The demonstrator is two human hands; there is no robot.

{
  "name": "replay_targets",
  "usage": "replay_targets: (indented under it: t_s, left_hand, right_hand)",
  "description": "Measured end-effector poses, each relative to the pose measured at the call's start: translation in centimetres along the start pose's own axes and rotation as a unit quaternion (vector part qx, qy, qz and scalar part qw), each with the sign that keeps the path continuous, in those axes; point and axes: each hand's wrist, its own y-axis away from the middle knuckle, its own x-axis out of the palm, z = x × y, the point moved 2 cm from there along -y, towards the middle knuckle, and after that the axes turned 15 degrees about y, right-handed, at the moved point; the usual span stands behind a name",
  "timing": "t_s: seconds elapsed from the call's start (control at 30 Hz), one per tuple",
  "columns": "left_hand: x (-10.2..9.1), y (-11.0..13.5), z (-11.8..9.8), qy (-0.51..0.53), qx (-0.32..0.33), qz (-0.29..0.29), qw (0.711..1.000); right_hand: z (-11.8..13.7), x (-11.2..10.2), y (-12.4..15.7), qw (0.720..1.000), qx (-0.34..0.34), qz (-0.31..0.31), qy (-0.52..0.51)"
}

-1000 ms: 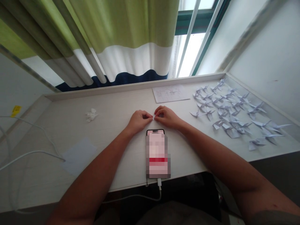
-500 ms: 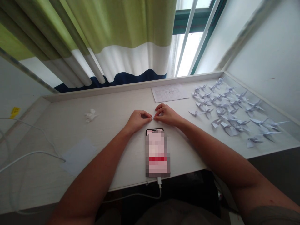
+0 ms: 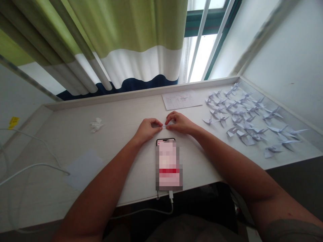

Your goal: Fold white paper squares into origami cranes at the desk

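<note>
Over the last second the change is small: the fingertips of the two hands have drawn slightly apart, so a little more of the small piece of white paper now shows between them. The left hand has its thumb and fingers pinched together at the paper's left end; the right hand pinches the other end, its index finger arched up above the thumb. Each grip is nearly closed, with only thin paper inside, and neither has let go. The paper's exact folds are too small to tell. I judge this a slight shift of hold, with the paper still being worked between both hands.

Nothing else on the table seems to have moved; the view itself has drifted a little. Just nearer the body than the grip lies a phone. Beyond the grip is a printed sheet; well to its right, a crowd of folded paper birds; well to its left, a crumpled tissue; nearer and left, a plain sheet.
</note>
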Motion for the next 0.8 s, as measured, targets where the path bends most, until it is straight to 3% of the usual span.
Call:
replay_targets:
  t_s: [0.13, 0.33, 0.57, 0.8]
  left_hand:
    - [0.1, 0.1, -0.3, -0.004, -0.015, -0.003, 1.000]
    - [0.3, 0.2, -0.4, -0.007, -0.032, -0.019, 0.999]
    - [0.3, 0.2, -0.2, -0.004, -0.023, -0.016, 1.000]
    - [0.3, 0.2, -0.2, -0.006, -0.024, -0.016, 1.000]
  right_hand:
    - [-0.1, -0.7, 0.3, 0.999, 0.013, 0.019, -0.032]
    - [-0.9, -0.9, 0.4, 0.978, 0.119, -0.006, -0.168]
    - [0.1, -0.5, 0.3, 0.999, 0.015, -0.001, -0.038]
    - [-0.3, -0.4, 0.0, 1.000, 0.001, 0.012, -0.002]
